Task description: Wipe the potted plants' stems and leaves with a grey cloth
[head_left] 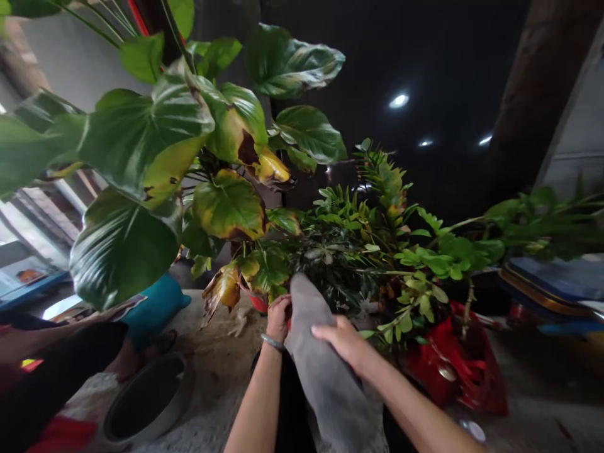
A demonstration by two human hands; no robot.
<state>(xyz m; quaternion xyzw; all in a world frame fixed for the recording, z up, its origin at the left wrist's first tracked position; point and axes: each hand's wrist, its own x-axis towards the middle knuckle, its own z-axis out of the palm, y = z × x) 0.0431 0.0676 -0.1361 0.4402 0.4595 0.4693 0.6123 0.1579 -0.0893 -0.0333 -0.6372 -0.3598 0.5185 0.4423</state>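
Observation:
A long grey piece [325,358], matt like cloth and tapering to a rounded tip, slants up from the bottom middle of the head view. My right hand [346,343] grips its right side, thumb laid on top and the other fingers mostly hidden. Close to the tip on the left, my left hand [279,318] has its fingers curled, with a bangle at the wrist. Whatever is between those fingers is hidden. Just beyond my hands stand leafy potted plants [340,251], and a broad-leaved plant [146,138] with yellowed, browned leaves rises at the left.
On the floor at the left is a dark-mouthed grey basin [146,399], beside a seated person's dark-clothed leg [80,358]. A red bag [465,365] sits at the right, near stacked items [547,283]. A dark glossy wall [415,82] stands behind the plants.

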